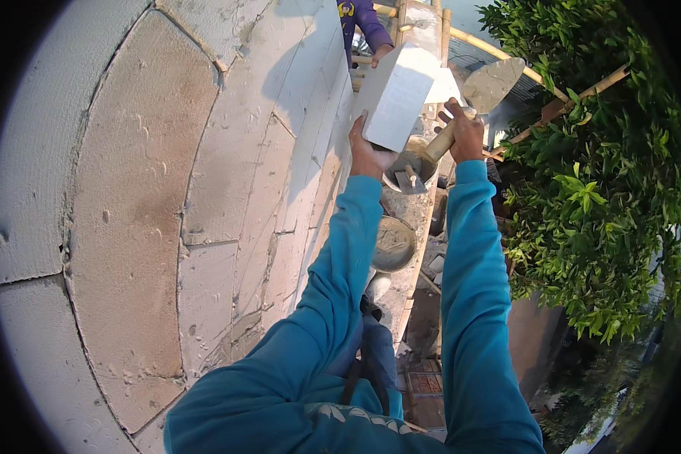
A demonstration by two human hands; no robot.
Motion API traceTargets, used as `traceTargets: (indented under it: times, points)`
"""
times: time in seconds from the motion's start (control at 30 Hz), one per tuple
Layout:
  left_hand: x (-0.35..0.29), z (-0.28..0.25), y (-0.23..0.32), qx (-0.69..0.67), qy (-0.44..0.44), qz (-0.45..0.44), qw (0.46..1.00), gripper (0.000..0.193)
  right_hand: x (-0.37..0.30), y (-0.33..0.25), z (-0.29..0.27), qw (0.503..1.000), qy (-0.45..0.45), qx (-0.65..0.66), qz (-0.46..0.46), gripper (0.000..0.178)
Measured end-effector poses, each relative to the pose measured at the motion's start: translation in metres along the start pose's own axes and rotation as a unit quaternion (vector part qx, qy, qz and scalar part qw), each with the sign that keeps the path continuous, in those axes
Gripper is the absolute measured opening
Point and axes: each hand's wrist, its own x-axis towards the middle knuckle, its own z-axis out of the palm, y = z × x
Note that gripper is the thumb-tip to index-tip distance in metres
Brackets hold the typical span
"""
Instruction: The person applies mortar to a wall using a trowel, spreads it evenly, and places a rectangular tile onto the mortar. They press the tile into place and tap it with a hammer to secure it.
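The near end of a white block (398, 98) is cupped in the half-open left hand (368, 157), beside a trowel (494, 83) clasped in the right hand (467, 136).

Green foliage (598, 212) near a bamboo pole (483, 45)

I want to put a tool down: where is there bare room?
The plank looks mostly bare just below the round basin; a hand could probably pass between the teal sleeves. Farther ahead is crowded: the left hand holds a white block, the right hand a trowel, near the bucket.
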Motion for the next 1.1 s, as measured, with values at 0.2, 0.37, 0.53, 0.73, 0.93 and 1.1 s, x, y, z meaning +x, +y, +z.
traceTargets:
  times: [0.2, 0.37, 0.53, 0.73, 0.93, 1.1]
  points:
    - [-0.102, 0.014, -0.011, 0.128, 0.128, -0.005, 0.983, 0.05, -0.041, 0.115, -0.015, 0.953, -0.111, 0.208, 0.189, 0.056]
    - [-0.17, -0.033, -0.006, 0.14, 0.243, -0.004, 0.96, 0.049, -0.161, 0.166, -0.025, 0.928, -0.065, 0.228, 0.286, 0.054]
    - [-0.206, -0.06, -0.012, 0.077, 0.305, -0.041, 0.948, 0.046, -0.224, 0.199, -0.061, 0.913, -0.051, 0.247, 0.32, 0.055]
    - [-0.261, -0.098, 0.011, 0.028, 0.344, -0.1, 0.933, 0.044, -0.26, 0.164, -0.092, 0.933, -0.038, 0.17, 0.314, 0.055]
    - [-0.316, -0.106, 0.015, 0.08, 0.361, -0.175, 0.913, 0.047, -0.248, 0.187, -0.169, 0.923, -0.048, 0.086, 0.373, 0.064]
    - [-0.352, -0.087, 0.021, 0.169, 0.343, -0.199, 0.902, 0.056, -0.259, 0.192, -0.184, 0.873, -0.095, 0.033, 0.477, 0.078]
